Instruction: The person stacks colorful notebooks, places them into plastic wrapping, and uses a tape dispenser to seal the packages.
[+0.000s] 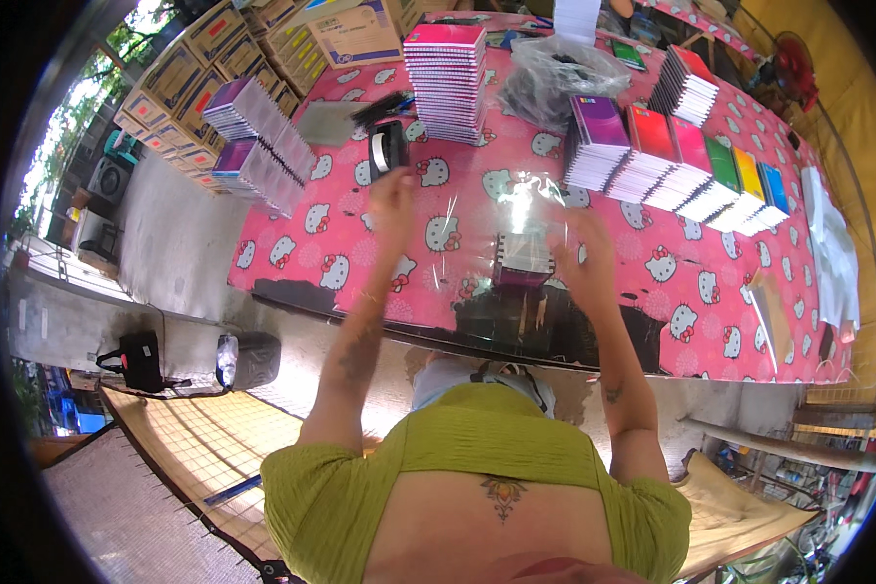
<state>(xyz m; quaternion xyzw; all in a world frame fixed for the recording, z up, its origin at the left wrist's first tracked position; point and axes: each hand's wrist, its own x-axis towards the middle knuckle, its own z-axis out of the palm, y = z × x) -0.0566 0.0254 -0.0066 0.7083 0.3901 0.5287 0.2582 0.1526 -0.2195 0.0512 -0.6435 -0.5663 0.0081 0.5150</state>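
Observation:
A black tape dispenser with a pale roll stands on the table at centre left. My left hand is closed at its near end; whether the fingers hold its body or the tape's free end is hard to see. At the middle of the near edge lies a small spiral-bound notebook stack with clear, shiny plastic film spread over and beyond it. Just right of this stack, my right hand has its fingers apart and rests at the film's edge.
A tall stack of red-covered notebooks stands beyond the dispenser. Several notebook stacks in mixed colours line the right, with crumpled plastic behind. Purple notebooks sit at the left edge, near piled cartons.

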